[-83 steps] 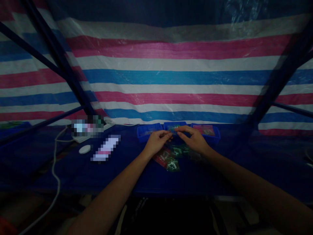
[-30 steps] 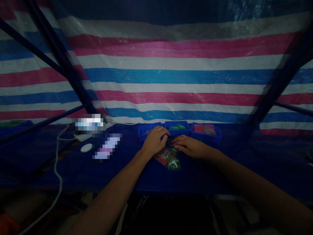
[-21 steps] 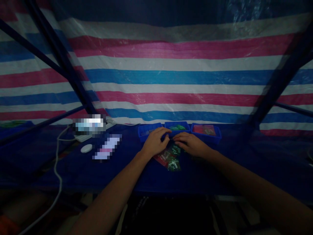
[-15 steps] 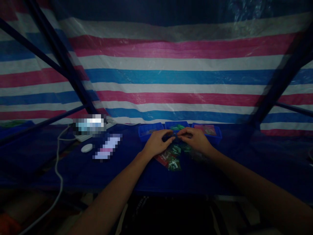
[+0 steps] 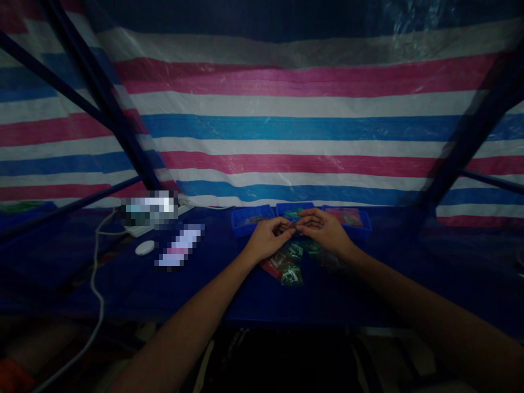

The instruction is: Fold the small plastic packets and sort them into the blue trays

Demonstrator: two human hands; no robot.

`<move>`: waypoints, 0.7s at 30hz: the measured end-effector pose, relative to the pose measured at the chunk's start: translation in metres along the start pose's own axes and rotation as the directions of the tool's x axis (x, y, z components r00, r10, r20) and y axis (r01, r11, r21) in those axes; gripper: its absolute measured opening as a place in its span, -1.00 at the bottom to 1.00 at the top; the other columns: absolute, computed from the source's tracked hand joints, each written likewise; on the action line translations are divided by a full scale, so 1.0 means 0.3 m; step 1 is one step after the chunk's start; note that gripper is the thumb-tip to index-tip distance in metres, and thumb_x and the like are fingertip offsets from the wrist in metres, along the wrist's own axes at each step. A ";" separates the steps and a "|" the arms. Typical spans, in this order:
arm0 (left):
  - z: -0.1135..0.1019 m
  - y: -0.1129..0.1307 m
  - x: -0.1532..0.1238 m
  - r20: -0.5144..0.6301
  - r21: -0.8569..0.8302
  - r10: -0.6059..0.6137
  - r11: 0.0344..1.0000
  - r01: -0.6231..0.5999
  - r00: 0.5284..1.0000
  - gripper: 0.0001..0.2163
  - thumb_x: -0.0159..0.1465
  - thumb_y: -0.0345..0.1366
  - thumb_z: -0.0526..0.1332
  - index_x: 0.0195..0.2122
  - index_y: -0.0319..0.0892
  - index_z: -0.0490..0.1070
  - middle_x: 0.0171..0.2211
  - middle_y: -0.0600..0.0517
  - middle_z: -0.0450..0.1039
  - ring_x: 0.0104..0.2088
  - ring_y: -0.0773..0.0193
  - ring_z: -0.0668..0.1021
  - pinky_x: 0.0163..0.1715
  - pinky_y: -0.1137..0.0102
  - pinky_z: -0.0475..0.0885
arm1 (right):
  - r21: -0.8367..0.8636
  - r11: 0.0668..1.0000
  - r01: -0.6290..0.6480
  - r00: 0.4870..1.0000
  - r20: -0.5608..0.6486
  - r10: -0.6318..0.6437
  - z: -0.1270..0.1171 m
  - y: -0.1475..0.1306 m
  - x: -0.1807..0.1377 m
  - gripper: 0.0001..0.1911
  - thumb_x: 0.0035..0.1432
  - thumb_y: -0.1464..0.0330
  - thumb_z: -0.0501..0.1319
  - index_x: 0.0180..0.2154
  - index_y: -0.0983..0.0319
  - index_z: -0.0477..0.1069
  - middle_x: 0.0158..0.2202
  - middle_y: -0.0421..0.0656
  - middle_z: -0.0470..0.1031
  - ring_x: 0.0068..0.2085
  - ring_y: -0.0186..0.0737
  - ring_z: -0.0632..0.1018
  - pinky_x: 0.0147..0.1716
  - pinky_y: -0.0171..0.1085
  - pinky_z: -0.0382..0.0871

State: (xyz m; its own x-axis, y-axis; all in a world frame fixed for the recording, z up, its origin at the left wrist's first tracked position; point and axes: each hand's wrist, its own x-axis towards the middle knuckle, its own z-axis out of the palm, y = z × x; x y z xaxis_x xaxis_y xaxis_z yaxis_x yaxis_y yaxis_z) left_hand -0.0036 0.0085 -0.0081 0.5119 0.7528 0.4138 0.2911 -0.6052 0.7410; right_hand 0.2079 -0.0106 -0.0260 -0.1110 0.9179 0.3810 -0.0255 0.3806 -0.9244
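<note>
Pinching a tiny item (image 5: 295,224) between both sets of fingertips, up just over the near edge of the middle blue plastic bin (image 5: 282,206). Too dim to tell what it is, honestly. Left hand (image 5: 268,240) and right hand (image 5: 325,232) curled in, thumbs and forefingers pressed together on it. Right below, on the dark blue table (image 5: 204,284): a loose pile of small green and red packets (image 5: 287,265). Either side of the middle bin, left blue bin (image 5: 237,219) and right blue bin (image 5: 361,231). Way off left, a white oval gadget (image 5: 144,247) and a white cable (image 5: 96,284). Behind everything, a striped pink, white and blue tarp (image 5: 286,125).
</note>
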 end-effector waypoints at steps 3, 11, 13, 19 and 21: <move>0.003 0.008 -0.003 0.010 0.025 0.011 1.000 -0.011 1.000 -0.78 0.28 -0.17 0.23 -0.18 -0.20 0.52 -0.30 -0.02 0.57 -0.37 0.28 0.53 -0.33 0.39 0.39 | -0.011 1.000 0.014 1.000 0.014 -0.014 0.009 -0.005 -0.005 -0.59 0.03 0.29 0.43 -0.08 0.19 0.44 -0.25 -0.15 0.57 -0.24 -0.25 0.60 -0.15 -0.21 0.50; 0.011 0.042 -0.008 -0.020 0.125 -0.004 0.992 0.007 1.000 -0.93 0.17 -0.31 0.22 -0.38 -0.20 0.39 -0.47 0.11 0.38 -0.46 0.35 0.39 -0.41 0.43 0.28 | -0.015 1.000 -0.009 0.997 0.082 0.011 0.033 -0.028 -0.018 -0.60 0.03 0.33 0.42 -0.07 0.18 0.44 -0.27 -0.18 0.55 -0.24 -0.27 0.59 -0.15 -0.23 0.48; 0.013 0.045 -0.009 -0.033 0.140 0.001 0.990 0.004 0.999 -0.93 0.17 -0.33 0.20 -0.42 -0.20 0.35 -0.49 0.13 0.32 -0.46 0.36 0.36 -0.42 0.44 0.26 | -0.013 1.000 -0.019 0.996 0.084 0.020 0.039 -0.034 -0.020 -0.61 0.02 0.33 0.43 -0.08 0.18 0.44 -0.28 -0.19 0.55 -0.26 -0.28 0.59 -0.16 -0.23 0.48; 0.017 0.035 -0.005 -0.041 0.035 0.005 0.999 -0.003 0.999 -0.94 0.21 -0.33 0.19 -0.34 -0.20 0.36 -0.44 0.11 0.35 -0.43 0.34 0.39 -0.39 0.44 0.28 | 0.028 0.999 -0.030 0.996 0.081 0.028 0.046 -0.052 -0.023 -0.64 0.04 0.30 0.42 -0.11 0.18 0.45 -0.27 -0.18 0.53 -0.26 -0.29 0.57 -0.17 -0.24 0.47; 0.017 0.027 -0.002 -0.051 -0.048 0.004 0.999 -0.006 0.999 -0.93 0.22 -0.32 0.20 -0.31 -0.20 0.37 -0.42 0.11 0.36 -0.42 0.34 0.40 -0.37 0.44 0.30 | 0.040 0.999 -0.028 0.996 0.091 0.024 0.042 -0.050 -0.021 -0.65 0.06 0.29 0.41 -0.10 0.18 0.45 -0.27 -0.18 0.53 -0.27 -0.29 0.56 -0.20 -0.25 0.47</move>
State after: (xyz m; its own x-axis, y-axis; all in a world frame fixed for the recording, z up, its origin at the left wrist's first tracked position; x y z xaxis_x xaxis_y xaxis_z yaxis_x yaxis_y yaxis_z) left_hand 0.0026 0.0018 -0.0051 0.4713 0.7629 0.4427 0.2489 -0.5965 0.7630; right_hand 0.1964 -0.0237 -0.0147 -0.2019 0.9126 0.3555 -0.0623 0.3502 -0.9346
